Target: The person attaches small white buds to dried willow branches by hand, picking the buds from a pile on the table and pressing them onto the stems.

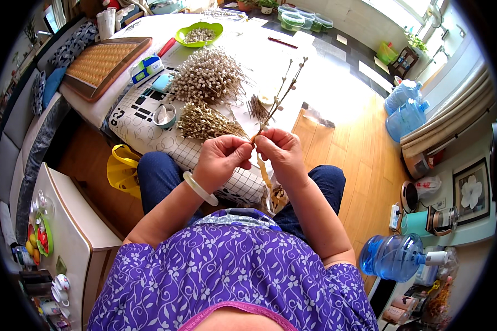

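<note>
A thin brown branch with small buds stands up from between my hands, leaning right. My left hand wears a pale bangle and pinches the branch's lower end. Close against it, my right hand grips the same end between thumb and fingers. A tan strip hangs below the right hand; its upper end is hidden. Just beyond lie a bundle of yellowish budded stems, a large bunch of whitish budded stems and a small bundle of brown sticks.
On the table are a small bowl with white contents, a green basin of buds and a blue-green packet. A yellow bag hangs left of my knee. Water jugs stand on the floor at right.
</note>
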A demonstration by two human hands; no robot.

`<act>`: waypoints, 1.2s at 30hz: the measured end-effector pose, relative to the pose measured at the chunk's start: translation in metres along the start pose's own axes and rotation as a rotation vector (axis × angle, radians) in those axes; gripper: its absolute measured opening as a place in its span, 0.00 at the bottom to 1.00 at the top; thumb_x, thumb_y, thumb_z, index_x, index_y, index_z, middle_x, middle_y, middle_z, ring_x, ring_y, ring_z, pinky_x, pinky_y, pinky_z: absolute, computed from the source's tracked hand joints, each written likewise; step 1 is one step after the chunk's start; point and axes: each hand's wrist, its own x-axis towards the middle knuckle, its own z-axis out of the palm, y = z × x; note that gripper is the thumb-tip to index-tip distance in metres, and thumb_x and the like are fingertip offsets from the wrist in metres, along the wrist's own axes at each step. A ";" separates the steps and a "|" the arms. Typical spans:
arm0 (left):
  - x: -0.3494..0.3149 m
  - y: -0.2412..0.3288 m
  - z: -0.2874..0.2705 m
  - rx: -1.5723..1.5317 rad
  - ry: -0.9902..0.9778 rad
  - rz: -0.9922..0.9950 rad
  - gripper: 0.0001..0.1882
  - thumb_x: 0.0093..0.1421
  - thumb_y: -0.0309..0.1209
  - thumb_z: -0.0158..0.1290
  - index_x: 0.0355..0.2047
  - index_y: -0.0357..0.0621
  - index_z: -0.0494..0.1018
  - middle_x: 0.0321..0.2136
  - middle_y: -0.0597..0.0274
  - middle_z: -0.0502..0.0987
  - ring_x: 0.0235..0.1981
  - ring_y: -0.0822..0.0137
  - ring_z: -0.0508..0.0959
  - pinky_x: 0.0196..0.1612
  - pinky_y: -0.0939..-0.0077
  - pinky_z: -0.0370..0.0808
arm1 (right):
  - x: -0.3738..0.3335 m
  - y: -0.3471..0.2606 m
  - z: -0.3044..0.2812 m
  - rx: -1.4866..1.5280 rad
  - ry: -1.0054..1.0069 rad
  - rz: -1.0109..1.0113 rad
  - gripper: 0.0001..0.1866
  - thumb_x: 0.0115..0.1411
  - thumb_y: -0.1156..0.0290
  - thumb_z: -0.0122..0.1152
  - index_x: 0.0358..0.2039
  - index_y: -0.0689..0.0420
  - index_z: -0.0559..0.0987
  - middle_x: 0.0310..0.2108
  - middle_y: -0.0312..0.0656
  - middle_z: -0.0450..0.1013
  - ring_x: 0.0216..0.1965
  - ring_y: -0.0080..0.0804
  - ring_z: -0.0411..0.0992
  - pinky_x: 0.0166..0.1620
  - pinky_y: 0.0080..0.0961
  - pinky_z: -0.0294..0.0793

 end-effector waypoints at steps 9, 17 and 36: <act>0.004 0.000 -0.016 -0.444 -0.263 -0.349 0.14 0.62 0.34 0.43 0.37 0.34 0.71 0.26 0.56 0.75 0.26 0.66 0.76 0.31 0.73 0.74 | 0.005 -0.003 -0.009 0.031 -0.068 0.089 0.04 0.54 0.72 0.57 0.26 0.59 0.74 0.19 0.29 0.69 0.20 0.12 0.62 0.24 0.10 0.61; 0.003 -0.006 -0.023 -0.336 -0.301 -0.406 0.10 0.58 0.29 0.49 0.37 0.36 0.72 0.25 0.58 0.76 0.25 0.69 0.77 0.28 0.78 0.75 | 0.008 0.006 -0.014 -0.011 -0.101 0.106 0.04 0.53 0.72 0.57 0.25 0.59 0.74 0.18 0.28 0.67 0.20 0.12 0.62 0.23 0.10 0.61; -0.001 0.004 -0.017 -0.318 -0.406 -0.273 0.15 0.62 0.31 0.42 0.44 0.32 0.67 0.38 0.49 0.74 0.38 0.60 0.76 0.42 0.68 0.74 | 0.004 -0.003 -0.015 0.028 -0.119 0.069 0.03 0.53 0.73 0.57 0.26 0.59 0.74 0.20 0.28 0.68 0.20 0.11 0.62 0.24 0.10 0.61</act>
